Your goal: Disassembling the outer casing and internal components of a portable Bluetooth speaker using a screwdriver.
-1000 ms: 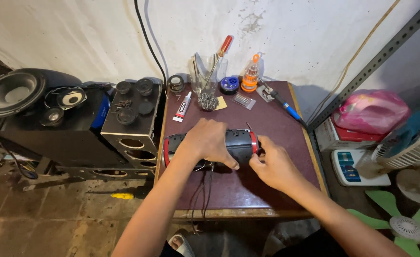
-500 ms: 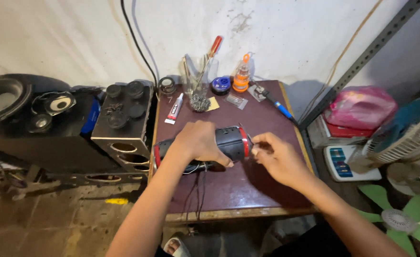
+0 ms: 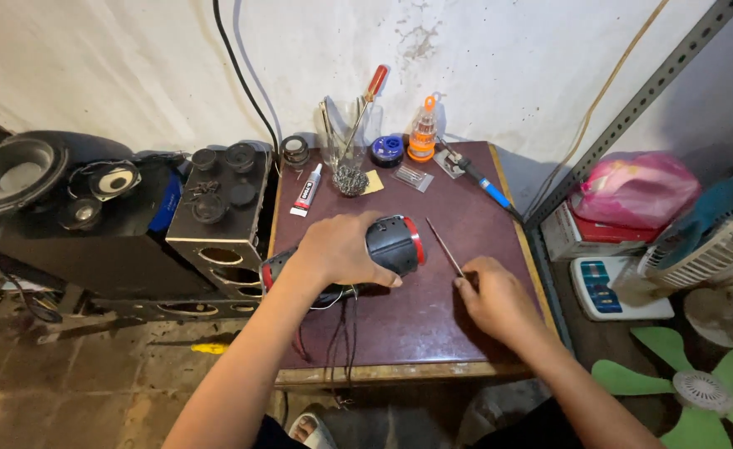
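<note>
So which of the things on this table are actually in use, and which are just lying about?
In use:
left hand gripping the black cylindrical speaker
right hand on the thin metal tool

Lying about:
glue tube
blue-handled tool
orange bottle
glass jar

Soft, even, fairly bright light falls from above, with a pale glare on the far wall [image 3: 483,50]. Shadows are weak and short under the hands. Focus is sharp at centre; wide-angle bending curves the left and right edges.
</note>
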